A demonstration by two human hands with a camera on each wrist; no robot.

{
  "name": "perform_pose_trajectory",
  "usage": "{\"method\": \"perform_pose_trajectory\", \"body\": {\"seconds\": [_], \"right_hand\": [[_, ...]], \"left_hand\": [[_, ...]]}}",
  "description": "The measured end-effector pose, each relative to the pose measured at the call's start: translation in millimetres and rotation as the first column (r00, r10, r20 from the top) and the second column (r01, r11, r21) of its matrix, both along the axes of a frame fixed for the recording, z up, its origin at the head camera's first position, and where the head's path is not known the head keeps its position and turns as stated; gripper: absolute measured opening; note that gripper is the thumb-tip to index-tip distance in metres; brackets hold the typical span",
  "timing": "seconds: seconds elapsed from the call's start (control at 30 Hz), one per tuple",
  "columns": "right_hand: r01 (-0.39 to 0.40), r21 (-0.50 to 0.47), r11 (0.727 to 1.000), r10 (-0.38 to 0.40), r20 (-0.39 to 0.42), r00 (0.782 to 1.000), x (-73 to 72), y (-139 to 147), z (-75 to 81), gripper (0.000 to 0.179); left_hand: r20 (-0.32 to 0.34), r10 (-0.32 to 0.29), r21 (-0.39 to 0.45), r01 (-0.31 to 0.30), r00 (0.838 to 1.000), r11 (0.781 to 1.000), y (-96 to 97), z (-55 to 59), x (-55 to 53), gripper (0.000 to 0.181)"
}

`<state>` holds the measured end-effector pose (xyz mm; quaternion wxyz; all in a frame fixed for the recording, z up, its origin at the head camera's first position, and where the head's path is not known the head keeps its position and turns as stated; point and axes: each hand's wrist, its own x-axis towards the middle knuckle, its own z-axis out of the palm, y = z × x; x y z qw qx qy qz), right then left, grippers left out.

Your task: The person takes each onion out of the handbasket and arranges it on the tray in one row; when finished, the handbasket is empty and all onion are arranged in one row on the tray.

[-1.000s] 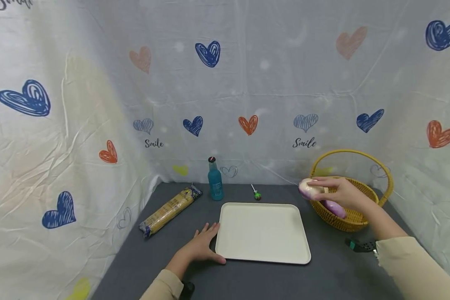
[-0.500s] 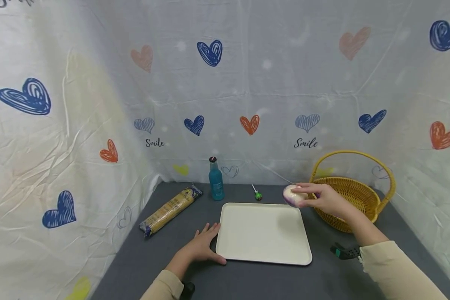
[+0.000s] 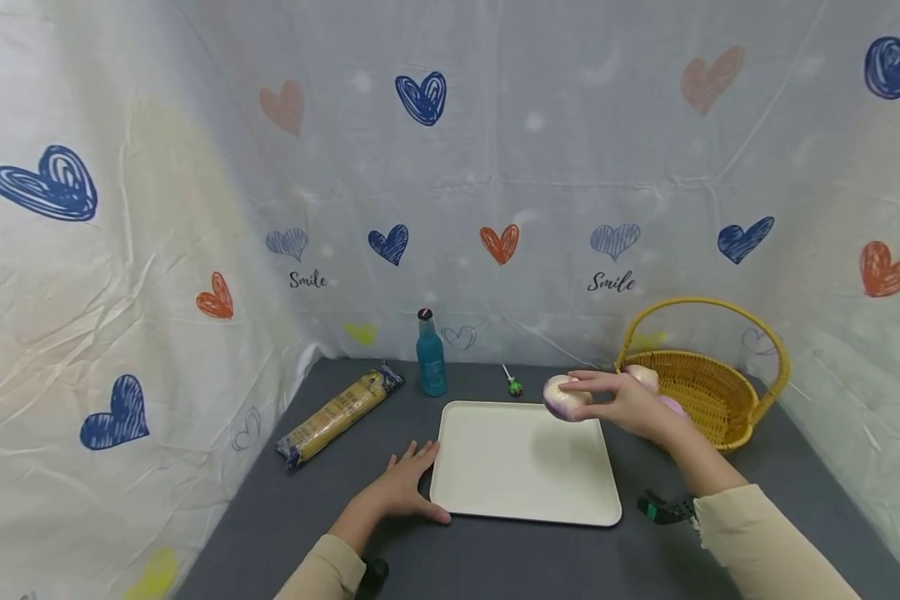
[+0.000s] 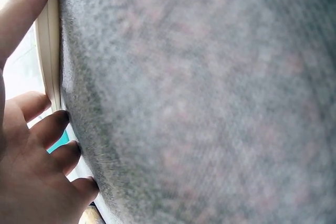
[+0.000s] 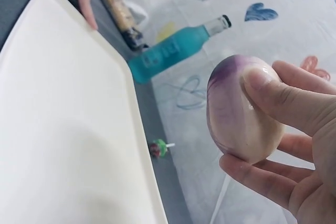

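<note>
While right fingers pinch | bulb (purple-white) sits between them and thumb

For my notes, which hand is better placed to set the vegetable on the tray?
Probably the right hand: it holds the vegetable near the tray; the left hand is at the tray's left edge.

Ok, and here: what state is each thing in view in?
Held vegetable: raised, gripped in the right hand.
Tray: lying flat, left hand at its edge.
Bottle: upright, capped.
Packet: lying down, seemingly closed.
Lollipop: lying down; wrapping too small to tell.
Basket: upright, handle raised, more vegetables inside.
Sheet: hanging, creased.
</note>
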<state>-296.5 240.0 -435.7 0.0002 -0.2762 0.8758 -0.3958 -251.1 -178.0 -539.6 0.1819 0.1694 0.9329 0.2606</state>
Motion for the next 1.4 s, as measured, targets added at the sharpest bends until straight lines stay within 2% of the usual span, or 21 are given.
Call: {"method": "perform_pose_trajectory", "body": {"seconds": [0.1,0.27,0.47,0.67,1.03,1.17,1.4], "right_hand": [[-0.018,-0.022,1.0,0.018,0.003,1.0,1.0,-6,-3.3,0.047],[-0.065,-0.045,0.997,0.063,-0.048,0.997,0.5,-18,-8.8,0.045],[-0.074,-0.045,0.996,0.07,-0.075,0.995,3.0,-31,-9.1,0.045],[-0.1,-0.025,0.995,0.099,-0.042,0.994,3.3,-44,-13.0,0.046],[-0.131,-0.114,0.985,0.136,0.038,0.99,-1.5,-68,-25.0,0.046],[-0.129,-0.115,0.985,0.136,0.054,0.989,-3.6,-77,-28.6,0.045],[-0.137,-0.109,0.985,0.146,0.08,0.986,-6.9,-90,-31.9,0.045]], "left_hand": [[0.004,-0.005,0.002,0.005,1.0,1.0,0.9,0.0,0.8,0.126],[0.01,0.011,-0.006,-0.011,1.0,1.0,1.0,0.6,1.3,0.126],[0.009,0.009,-0.019,-0.008,1.0,1.0,2.0,1.7,-0.6,0.125],[0.011,0.01,-0.02,-0.01,1.0,1.0,3.2,3.8,0.8,0.125],[-0.001,0.018,-0.011,-0.018,1.0,1.0,4.3,2.6,1.6,0.126],[0.001,0.023,-0.018,-0.023,1.0,1.0,4.2,1.1,0.4,0.126],[0.006,0.022,-0.01,-0.022,1.0,1.0,5.1,6.1,2.4,0.125]]}}
